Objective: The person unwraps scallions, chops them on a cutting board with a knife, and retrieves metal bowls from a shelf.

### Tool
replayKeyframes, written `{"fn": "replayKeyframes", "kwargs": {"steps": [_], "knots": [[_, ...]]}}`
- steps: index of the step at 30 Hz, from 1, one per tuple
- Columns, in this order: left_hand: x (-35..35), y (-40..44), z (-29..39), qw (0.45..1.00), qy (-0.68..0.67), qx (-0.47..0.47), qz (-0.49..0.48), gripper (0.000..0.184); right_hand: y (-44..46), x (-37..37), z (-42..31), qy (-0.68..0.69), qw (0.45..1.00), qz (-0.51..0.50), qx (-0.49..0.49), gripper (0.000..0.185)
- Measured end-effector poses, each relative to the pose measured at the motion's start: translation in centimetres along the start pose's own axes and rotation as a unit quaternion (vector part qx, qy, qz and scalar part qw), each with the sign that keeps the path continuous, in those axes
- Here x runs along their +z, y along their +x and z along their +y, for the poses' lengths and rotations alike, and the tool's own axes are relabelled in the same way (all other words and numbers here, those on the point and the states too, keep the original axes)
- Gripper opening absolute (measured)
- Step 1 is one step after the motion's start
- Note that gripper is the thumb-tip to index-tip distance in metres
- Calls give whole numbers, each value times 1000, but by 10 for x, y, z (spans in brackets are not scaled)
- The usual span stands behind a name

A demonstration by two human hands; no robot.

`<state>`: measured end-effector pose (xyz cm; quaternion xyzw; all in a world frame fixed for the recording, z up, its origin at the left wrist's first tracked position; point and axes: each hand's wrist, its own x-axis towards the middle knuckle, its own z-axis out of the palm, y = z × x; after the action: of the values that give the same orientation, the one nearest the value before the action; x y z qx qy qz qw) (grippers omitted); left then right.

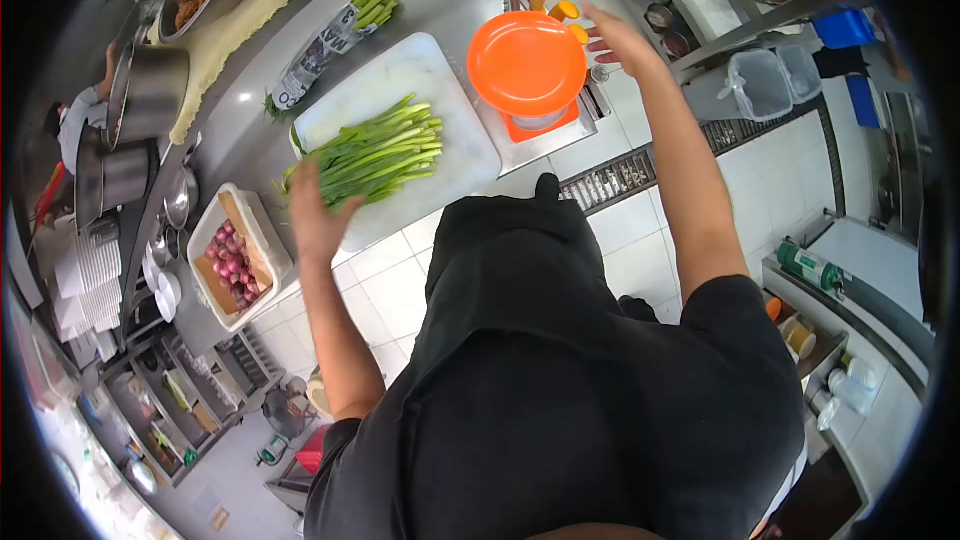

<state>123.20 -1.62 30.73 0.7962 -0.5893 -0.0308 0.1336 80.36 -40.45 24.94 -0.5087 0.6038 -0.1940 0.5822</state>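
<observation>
A bunch of trimmed green onions (395, 145) lies spread on a white cutting board (455, 90). At the leafy left end of the bunch is my left hand (318, 208), thumb held apart from the fingers, touching or just over the leaves. My right hand (617, 42) is in the air right of an orange plate (527, 58), its fingers spread and empty. That plate sits on an orange kitchen scale (541, 124). Close to my right fingertips stand several yellow-capped containers (565, 10). Behind the board, more green onions (375, 6) lie wrapped in newspaper (318, 55).
A white bin of red onions (232, 265) stands left of the board. Large metal pots (155, 90) and stacked white dishes (85, 285) are at far left. Shelves with clear plastic tubs (760, 85) are on the right. A floor drain grate (625, 178) runs beside the counter.
</observation>
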Motion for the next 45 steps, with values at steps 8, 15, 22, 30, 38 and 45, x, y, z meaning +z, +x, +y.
{"fn": "replayKeyframes", "kwargs": {"steps": [8, 15, 22, 30, 38, 45], "knots": [[59, 38, 54, 982, 126, 46, -134, 142, 19, -18, -21, -262, 930, -256, 0, 72], [81, 99, 29, 977, 77, 78, -184, 125, 61, 26, 10, -273, 932, -220, 88, 27], [83, 92, -20, 980, 16, 80, -180, 101, -7, 6, -41, -557, 812, -167, -49, 44], [63, 70, -23, 986, -20, 157, -53, 113, -282, -39, -69, -339, 936, 78, 44, 30], [73, -25, -98, 963, -42, 263, 28, 43, -398, 126, -13, -100, 993, 62, 13, 30], [86, -18, -90, 960, -57, 271, 39, 14, -260, 281, 68, -424, 886, 165, -86, 30]]}}
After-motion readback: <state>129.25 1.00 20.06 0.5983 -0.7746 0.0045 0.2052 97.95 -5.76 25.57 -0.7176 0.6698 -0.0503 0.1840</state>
